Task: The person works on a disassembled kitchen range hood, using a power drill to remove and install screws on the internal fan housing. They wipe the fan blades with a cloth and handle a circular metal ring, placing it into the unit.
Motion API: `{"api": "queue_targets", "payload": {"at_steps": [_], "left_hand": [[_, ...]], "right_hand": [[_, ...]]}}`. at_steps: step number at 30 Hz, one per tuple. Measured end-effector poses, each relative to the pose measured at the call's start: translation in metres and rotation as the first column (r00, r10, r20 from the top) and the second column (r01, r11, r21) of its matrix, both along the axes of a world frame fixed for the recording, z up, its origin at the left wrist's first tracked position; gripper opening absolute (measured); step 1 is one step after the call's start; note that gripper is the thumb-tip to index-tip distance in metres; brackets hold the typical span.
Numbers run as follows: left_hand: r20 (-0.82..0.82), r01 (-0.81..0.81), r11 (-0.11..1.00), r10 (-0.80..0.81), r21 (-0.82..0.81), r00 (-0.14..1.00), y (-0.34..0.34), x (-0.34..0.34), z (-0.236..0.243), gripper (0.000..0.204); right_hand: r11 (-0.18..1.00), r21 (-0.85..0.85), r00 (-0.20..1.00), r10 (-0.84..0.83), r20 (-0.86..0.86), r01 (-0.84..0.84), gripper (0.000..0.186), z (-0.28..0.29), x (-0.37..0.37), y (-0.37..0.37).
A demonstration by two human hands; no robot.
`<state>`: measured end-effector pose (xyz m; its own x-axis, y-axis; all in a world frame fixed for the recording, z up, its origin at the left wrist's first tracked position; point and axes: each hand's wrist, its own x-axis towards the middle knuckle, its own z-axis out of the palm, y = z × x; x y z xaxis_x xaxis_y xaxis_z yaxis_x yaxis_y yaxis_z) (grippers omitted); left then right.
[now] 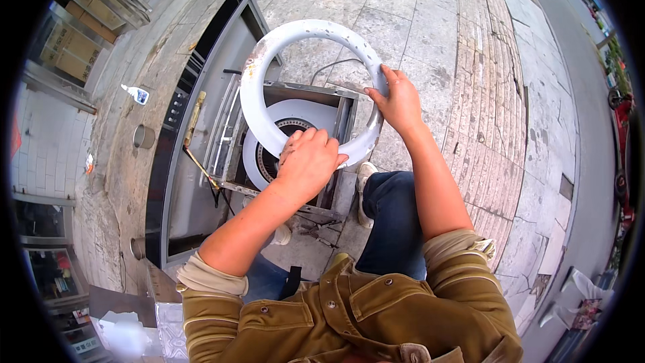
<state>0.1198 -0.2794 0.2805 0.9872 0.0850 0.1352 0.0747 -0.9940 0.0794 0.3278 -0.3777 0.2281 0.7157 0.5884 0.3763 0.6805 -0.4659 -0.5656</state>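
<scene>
A large white ring [265, 50], stained and chipped in places, is held up in both hands. My left hand [308, 158] has its fingers curled over the ring's lower front part. My right hand [396, 97] grips its right side with thumb and fingers. Beneath the ring sits an open metal housing [339, 97] with a white round part and a dark perforated centre [269, 168] inside, partly hidden by my left hand and the ring. A long appliance panel [181, 74] with a dark edge lies beside the housing on the left.
On the pavement [416, 20] are a white bottle [138, 94], a metal cylinder [143, 136] and some tools [322, 228]. My legs [383, 208] are below my hands. Glass doors with cardboard [74, 47] stand at the left; a road with parked vehicles runs along the right.
</scene>
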Motion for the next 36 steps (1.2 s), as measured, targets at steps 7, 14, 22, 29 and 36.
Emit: {"api": "queue_targets", "payload": {"at_steps": [7,14,22,29,36], "left_hand": [[0.037,0.305,0.95,-0.308,0.07,0.951,-0.088,0.053,0.032,0.027],[-0.056,0.426,0.898,-0.423,0.109,0.905,-0.124,0.077,0.033,0.028],[-0.083,0.386,0.91,-0.377,0.152,0.922,-0.131,0.082,0.039,0.028],[-0.071,0.4,0.903,-0.394,0.155,0.917,-0.149,0.087,0.047,0.028],[-0.041,0.384,0.913,-0.383,0.139,0.923,-0.138,0.076,0.05,0.027]], "right_hand": [[0.932,0.189,0.949,-0.316,0.007,0.309,0.023,0.008,0.045,-0.142],[0.812,0.088,0.807,-0.584,0.091,0.578,0.012,-0.027,0.091,-0.27],[0.864,-0.009,0.864,-0.504,0.009,0.504,0.052,0.015,0.054,-0.274],[0.907,-0.089,0.911,-0.406,0.073,0.411,0.031,0.031,0.031,-0.217],[0.797,0.0,0.797,-0.603,0.041,0.604,0.012,-0.012,0.095,-0.28]]}}
